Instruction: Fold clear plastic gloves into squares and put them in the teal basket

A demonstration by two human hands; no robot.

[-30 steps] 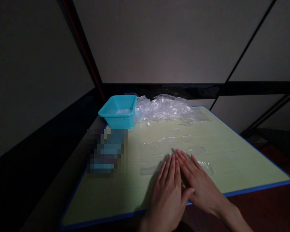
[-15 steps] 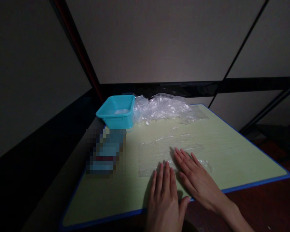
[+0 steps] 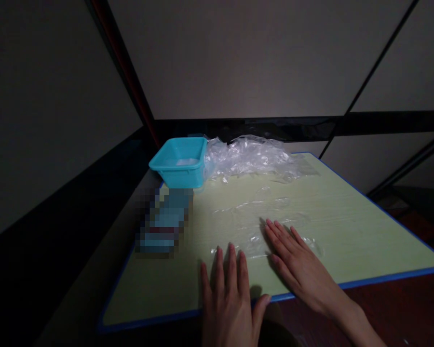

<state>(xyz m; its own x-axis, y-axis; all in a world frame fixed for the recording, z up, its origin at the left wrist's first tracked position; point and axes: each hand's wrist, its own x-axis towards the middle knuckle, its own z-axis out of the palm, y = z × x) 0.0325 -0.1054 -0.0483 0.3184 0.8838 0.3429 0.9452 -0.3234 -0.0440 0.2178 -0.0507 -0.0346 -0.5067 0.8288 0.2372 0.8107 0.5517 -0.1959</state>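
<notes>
A clear plastic bag [image 3: 253, 226] lies spread flat on the light green table, with creases across it. My left hand [image 3: 229, 294] rests palm down at the bag's near left edge, its fingers spread apart and the thumb out to the right. Farther right, my right hand [image 3: 298, 265] lies flat with its fingertips on the bag's right part. Neither hand grasps anything. Part of the bag is hidden under my right hand.
A turquoise plastic basket [image 3: 181, 176] stands at the table's back left, with something pale inside. Beside it lies a heap of crumpled clear plastic bags [image 3: 251, 156]. A blurred-out flat object [image 3: 166, 221] is at the left. Blue edging [image 3: 394, 276] borders the table [image 3: 365, 231]; walls stand behind and left.
My left hand has slid left along the bag's near edge and its fingers have spread. My right hand stays nearly in place on the bag. The view has shifted slightly.
</notes>
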